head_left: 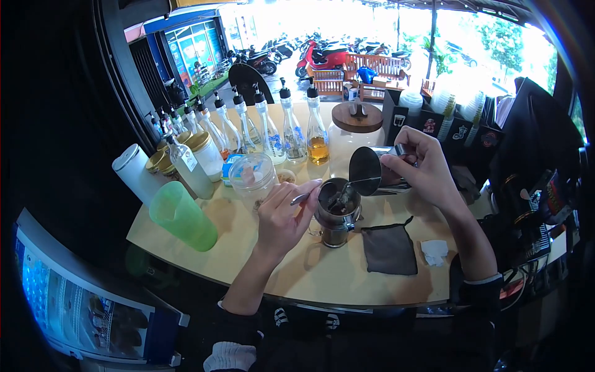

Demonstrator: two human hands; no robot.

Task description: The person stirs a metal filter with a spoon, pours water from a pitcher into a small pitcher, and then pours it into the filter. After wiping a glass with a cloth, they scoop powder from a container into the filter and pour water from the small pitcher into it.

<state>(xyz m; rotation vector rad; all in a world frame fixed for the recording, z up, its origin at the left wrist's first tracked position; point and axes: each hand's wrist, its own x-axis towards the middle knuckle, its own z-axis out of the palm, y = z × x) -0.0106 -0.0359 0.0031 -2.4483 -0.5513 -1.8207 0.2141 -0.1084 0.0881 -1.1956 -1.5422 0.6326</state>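
Note:
My left hand (pixel 282 214) is closed around a spoon (pixel 300 199), whose far end reaches toward the open top of a metal pot (pixel 336 235). Dark and pale bits show inside that pot, which stands upright near the middle of the table. In my right hand (pixel 424 164) is the handle of a metal pitcher (pixel 364 170), tipped so its dark round mouth hangs over the pot's right rim. A grey cloth pouch (pixel 389 249) lies flat to the right of the pot, with a crumpled white tissue (pixel 434 252) beside it.
On the left stand a green pitcher (pixel 183 217), a clear plastic jar (pixel 251 173) and a white canister (pixel 137 170). Several pump bottles (pixel 291 133) line the back. A wooden-lidded jar (pixel 357 118) and a black cup holder (pixel 421 121) are behind my right hand.

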